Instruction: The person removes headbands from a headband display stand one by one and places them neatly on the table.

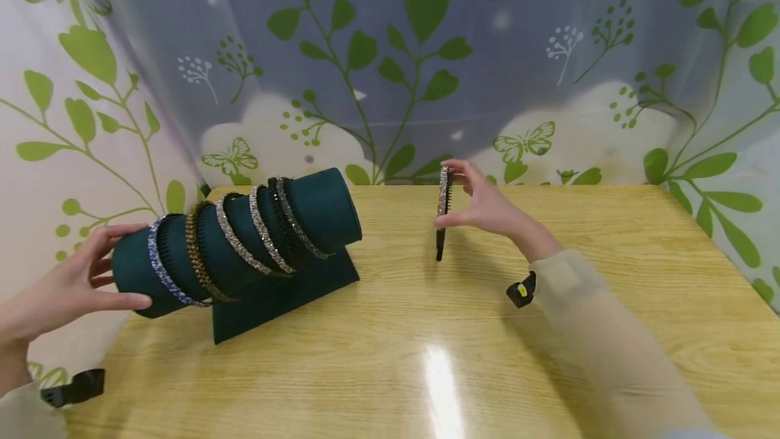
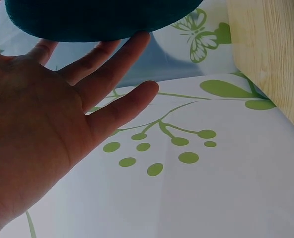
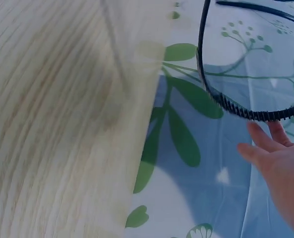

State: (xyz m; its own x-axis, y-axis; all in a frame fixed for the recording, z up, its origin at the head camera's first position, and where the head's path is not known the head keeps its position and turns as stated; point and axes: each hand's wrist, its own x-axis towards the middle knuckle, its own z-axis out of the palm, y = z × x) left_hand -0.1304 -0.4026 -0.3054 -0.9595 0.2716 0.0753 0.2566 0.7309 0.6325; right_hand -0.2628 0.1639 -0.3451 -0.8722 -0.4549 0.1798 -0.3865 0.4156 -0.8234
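Observation:
A dark green headband display stand [image 1: 334,205] with a padded cylinder leans at the left of the head view. My left hand [image 1: 70,283] grips its left end, thumb on the near side and fingers behind; in the left wrist view the fingers [image 2: 112,74] reach its edge. Several rhinestone headbands circle the roll, among them a blue one [image 1: 160,264], a gold-brown one [image 1: 193,249] and a silver one [image 1: 261,225]. My right hand [image 1: 490,208] holds a glittery headband [image 1: 443,195] upright over the table, thumb low and fingers on top. Comb teeth line its inner side [image 3: 258,115].
The wooden table [image 1: 378,358] spreads beneath both hands, with a light glare at its front. A leaf-patterned curtain [image 1: 378,59] hangs behind and along both sides. Black wrist cameras [image 1: 521,291] are strapped at both sleeves.

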